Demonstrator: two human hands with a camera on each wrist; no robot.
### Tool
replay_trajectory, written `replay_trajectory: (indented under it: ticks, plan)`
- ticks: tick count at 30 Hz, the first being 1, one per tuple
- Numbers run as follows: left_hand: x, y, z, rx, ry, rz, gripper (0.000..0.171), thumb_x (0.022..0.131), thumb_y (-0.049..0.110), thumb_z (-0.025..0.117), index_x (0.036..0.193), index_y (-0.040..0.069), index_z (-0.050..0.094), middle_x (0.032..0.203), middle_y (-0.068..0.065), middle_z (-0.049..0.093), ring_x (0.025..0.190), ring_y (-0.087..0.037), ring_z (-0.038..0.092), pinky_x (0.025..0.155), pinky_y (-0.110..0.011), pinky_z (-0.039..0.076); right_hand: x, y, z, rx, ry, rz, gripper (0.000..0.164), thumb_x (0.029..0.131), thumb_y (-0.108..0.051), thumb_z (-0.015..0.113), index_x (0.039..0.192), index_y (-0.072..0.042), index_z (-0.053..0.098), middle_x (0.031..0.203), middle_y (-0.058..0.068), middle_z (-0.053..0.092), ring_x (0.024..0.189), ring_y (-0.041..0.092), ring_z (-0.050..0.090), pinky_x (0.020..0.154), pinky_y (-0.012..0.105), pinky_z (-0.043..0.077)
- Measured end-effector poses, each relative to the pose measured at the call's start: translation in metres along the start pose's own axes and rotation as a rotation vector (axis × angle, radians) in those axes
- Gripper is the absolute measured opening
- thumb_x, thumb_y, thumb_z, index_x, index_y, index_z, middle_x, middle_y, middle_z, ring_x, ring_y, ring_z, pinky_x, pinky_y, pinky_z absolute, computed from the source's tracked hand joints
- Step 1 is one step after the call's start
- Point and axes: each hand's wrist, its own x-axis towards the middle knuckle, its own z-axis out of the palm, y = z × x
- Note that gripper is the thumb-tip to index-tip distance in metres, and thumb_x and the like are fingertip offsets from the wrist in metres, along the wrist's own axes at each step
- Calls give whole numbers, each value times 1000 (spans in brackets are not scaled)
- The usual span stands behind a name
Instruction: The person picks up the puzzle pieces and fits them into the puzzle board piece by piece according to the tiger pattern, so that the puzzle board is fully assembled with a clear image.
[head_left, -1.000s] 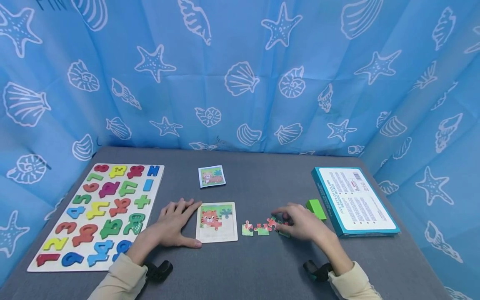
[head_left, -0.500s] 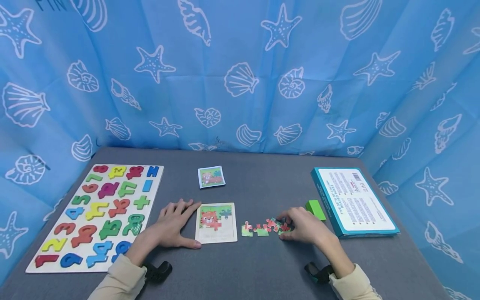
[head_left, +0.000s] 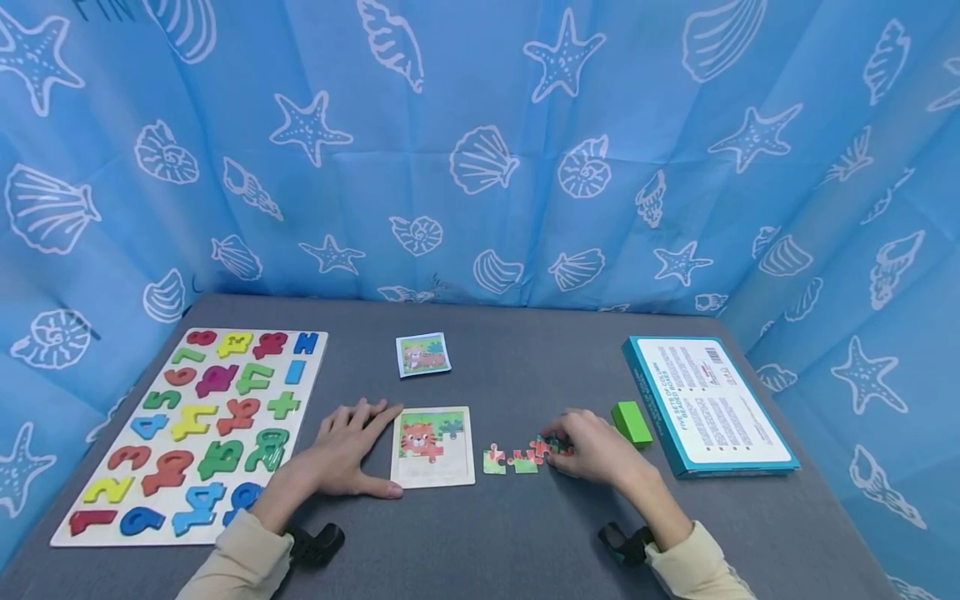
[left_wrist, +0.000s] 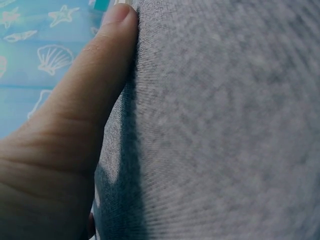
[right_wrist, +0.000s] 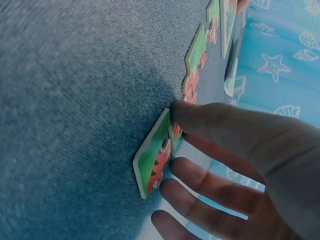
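A shallow wooden puzzle tray (head_left: 432, 474) holds a partly laid picture of an orange tiger. My left hand (head_left: 347, 450) lies with spread fingers at the tray's left side, index fingertip and thumb tip touching its edge. In the left wrist view its thumb (left_wrist: 82, 95) is straight along the grey cloth. Right of the tray lie several loose jigsaw pieces (head_left: 525, 461). My right hand (head_left: 592, 447) bends over the rightmost ones; in the right wrist view thumb and index finger pinch a jigsaw piece (right_wrist: 175, 139), partly hidden. A green-and-red jigsaw piece (right_wrist: 152, 155) lies flat beneath the fingers.
A small picture card (head_left: 423, 355) lies behind the tray. At left is a white number board (head_left: 168, 479) with coloured numerals. A green block (head_left: 632, 422) and a teal-edged box (head_left: 720, 400) stand at right. A blue shell-print curtain (head_left: 480, 208) borders the grey table.
My right hand first drew slightly right, uncovering some pieces, then came back left over the rightmost pieces, thumb and index finger closing on one. My left hand and the tray stay put.
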Motion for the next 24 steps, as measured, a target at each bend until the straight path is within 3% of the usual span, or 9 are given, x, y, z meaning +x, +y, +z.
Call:
replay_trajectory:
  ticks: [11, 16, 24]
  plan:
    - [1, -1, 2, -10, -2, 1, 118, 71, 79, 74, 163, 23, 26, 168, -19, 26, 145, -48, 24, 112, -74, 21, 11, -1, 0, 50, 33, -34, 28, 83, -8, 77, 110, 0, 77, 75, 2, 56, 62, 3, 40, 53, 18, 31]
    - [1, -4, 5, -14, 10, 2, 120, 69, 83, 72, 163, 25, 25, 168, -18, 27, 144, -47, 25, 112, -74, 21, 22, -16, -2, 5, 53, -74, 29, 82, -11, 79, 109, -2, 77, 84, 3, 64, 70, 6, 44, 57, 20, 35]
    - [1, -2, 4, -10, 21, 20, 118, 71, 81, 73, 162, 21, 28, 167, -20, 28, 140, -47, 27, 109, -74, 23, 47, -53, 11, -8, 4, -146, 30, 83, -12, 80, 112, -3, 77, 99, 8, 72, 83, 16, 60, 67, 23, 46]
